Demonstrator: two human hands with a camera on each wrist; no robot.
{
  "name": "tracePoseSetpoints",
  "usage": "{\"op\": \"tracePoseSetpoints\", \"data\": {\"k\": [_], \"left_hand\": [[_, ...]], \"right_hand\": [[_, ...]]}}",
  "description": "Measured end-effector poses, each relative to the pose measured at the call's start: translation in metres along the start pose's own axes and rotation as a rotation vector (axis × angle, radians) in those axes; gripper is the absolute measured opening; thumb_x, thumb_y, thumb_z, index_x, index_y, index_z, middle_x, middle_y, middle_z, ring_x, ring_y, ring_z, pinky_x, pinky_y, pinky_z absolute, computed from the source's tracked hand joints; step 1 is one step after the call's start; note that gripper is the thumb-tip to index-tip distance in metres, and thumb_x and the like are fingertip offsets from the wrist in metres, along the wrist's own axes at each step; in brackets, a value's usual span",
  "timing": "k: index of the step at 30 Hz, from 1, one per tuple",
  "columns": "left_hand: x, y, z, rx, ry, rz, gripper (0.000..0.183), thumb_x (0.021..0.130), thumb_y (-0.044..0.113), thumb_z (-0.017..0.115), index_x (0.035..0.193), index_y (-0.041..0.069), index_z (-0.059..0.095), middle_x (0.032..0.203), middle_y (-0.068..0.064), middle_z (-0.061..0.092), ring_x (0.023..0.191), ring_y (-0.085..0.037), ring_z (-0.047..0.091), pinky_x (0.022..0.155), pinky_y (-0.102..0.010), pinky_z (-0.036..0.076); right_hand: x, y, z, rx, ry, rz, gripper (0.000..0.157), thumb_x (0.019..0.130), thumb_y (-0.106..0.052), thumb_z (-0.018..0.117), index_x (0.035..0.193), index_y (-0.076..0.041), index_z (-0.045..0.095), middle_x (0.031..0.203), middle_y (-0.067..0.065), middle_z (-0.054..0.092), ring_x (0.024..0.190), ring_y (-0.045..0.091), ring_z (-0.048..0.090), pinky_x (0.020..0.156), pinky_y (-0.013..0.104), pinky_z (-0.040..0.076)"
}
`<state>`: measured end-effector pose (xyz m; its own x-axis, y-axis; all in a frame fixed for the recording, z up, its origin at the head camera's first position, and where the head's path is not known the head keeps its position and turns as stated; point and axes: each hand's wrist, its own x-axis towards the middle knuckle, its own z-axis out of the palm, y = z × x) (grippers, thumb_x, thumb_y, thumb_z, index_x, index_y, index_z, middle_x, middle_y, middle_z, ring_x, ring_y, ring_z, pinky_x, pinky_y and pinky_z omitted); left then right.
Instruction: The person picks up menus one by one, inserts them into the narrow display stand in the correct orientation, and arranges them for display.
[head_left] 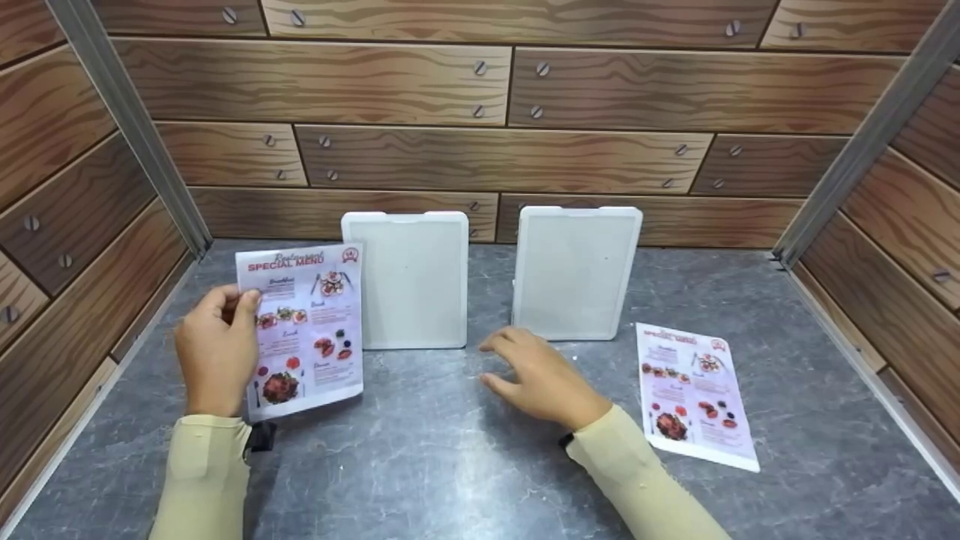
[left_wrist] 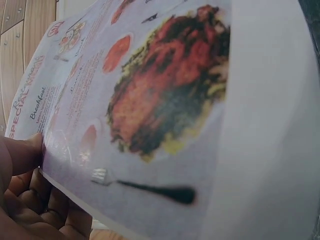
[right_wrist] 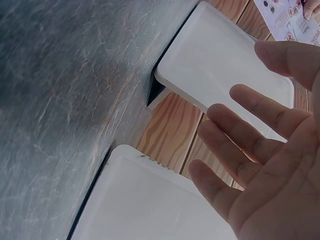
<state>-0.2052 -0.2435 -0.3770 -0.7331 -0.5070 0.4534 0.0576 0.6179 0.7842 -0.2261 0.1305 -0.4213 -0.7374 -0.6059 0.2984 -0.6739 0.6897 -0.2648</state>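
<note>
Work looks barely begun: the left stand (head_left: 416, 281) is blank, like the right stand (head_left: 577, 274) beside it. Front-left of the left stand, the left hand (head_left: 217, 349) pinches one menu (head_left: 315, 330); front-right, the right hand (head_left: 551, 375) is loosely spread, empty, and another menu (head_left: 694, 397) lies unheld farther right.

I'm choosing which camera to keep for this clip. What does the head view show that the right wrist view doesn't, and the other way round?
Only the head view shows the second menu lying on the table and the metal posts in the corners.

Only the right wrist view shows the palm side of the right hand and small dark flecks along an edge of one white board.

Both show the right hand, two white boards, table, plank-patterned wall, and at least part of the held menu and left hand.
</note>
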Motion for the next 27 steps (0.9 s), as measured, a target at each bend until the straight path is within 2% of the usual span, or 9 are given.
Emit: {"op": "tracePoseSetpoints", "data": {"k": [5,11,27], "left_hand": [[-0.001,0.002,0.002,0.001,0.001,0.017,0.028,0.094,0.031,0.06,0.1,0.004,0.068,0.085,-0.01,0.066,0.073,-0.019,0.053,0.064,-0.028,0.038],[-0.003,0.004,0.004,-0.002,-0.003,0.038,0.028,0.093,0.031,0.06,0.098,0.005,0.068,0.082,-0.01,0.065,0.071,-0.019,0.052,0.063,-0.028,0.037],[-0.011,0.014,0.014,-0.049,-0.026,0.072,0.024,0.092,0.029,0.063,0.095,0.006,0.069,0.081,-0.008,0.066,0.068,-0.017,0.053,0.06,-0.025,0.039]], "right_hand": [[0.0,0.0,0.0,-0.004,0.0,0.005,0.037,0.09,-0.038,0.062,0.12,-0.016,0.059,0.116,-0.001,0.058,0.11,0.018,0.055,0.096,0.037,0.044],[0.0,0.002,0.002,-0.007,0.023,-0.023,0.036,0.089,-0.031,0.066,0.119,-0.013,0.06,0.116,0.0,0.059,0.109,0.02,0.056,0.095,0.039,0.045],[0.001,0.002,0.0,-0.002,0.007,0.004,0.036,0.091,-0.037,0.061,0.121,-0.016,0.059,0.117,-0.001,0.059,0.11,0.017,0.055,0.096,0.037,0.044]]}}
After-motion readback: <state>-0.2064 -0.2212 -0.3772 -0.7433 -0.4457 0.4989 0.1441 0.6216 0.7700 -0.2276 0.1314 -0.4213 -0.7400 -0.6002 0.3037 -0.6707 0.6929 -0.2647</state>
